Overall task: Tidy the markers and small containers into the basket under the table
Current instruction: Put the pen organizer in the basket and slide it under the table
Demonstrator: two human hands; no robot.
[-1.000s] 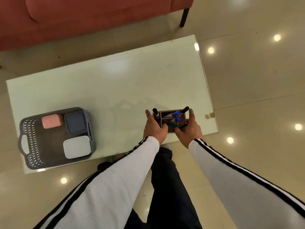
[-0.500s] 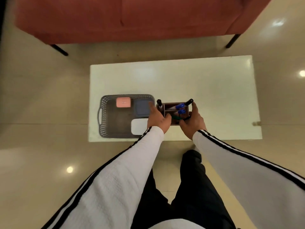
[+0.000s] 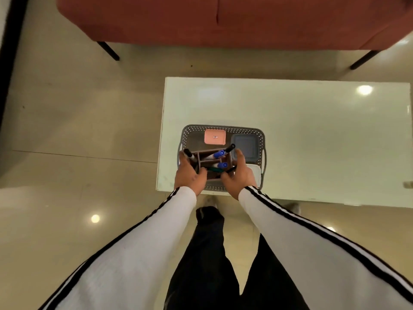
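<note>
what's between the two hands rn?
Head view: the marker holder, gripped by left hand and right hand; basket shows behind it.

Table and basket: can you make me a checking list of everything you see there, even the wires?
Surface: pale glass table, shiny, with light reflections.
Job's things: grey basket at the table's near left corner, holding a pink container, a grey container and a white container, partly hidden. Brown marker holder with blue, black and green markers, held in line with the basket.
Clutter: nothing seen.
Hands: left hand and right hand grip the marker holder, one on each side.
Cables: nothing seen.
Surroundings: red sofa beyond the table; glossy tiled floor.
</note>
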